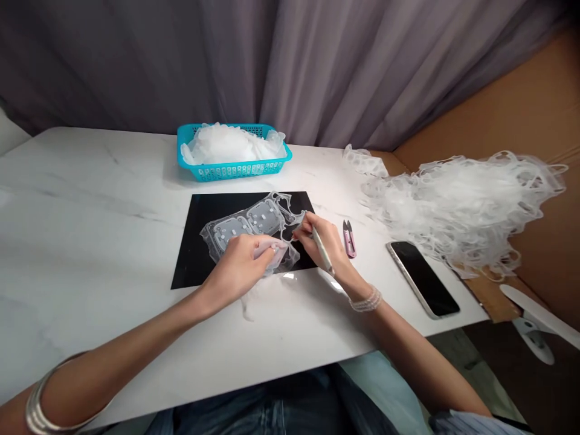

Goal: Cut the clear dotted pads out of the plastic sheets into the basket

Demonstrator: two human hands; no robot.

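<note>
A clear silicone sheet (254,225) with moulded rectangular pads lies on a black mat (199,241) in the middle of the white table. My left hand (242,263) presses down on the sheet's near edge, fingers curled on it. My right hand (319,240) grips a slim silver pen-like tool (322,249) in a writing hold, its tip against the sheet's right edge, where a thin strip of trimmed material curls up.
A turquoise basket (233,169) of clear pieces stands behind the mat. Pink thread snips (348,238) and a dark phone (422,278) lie to the right. A big heap of clear trimmings (457,205) covers the right side, by a cardboard wall (521,115).
</note>
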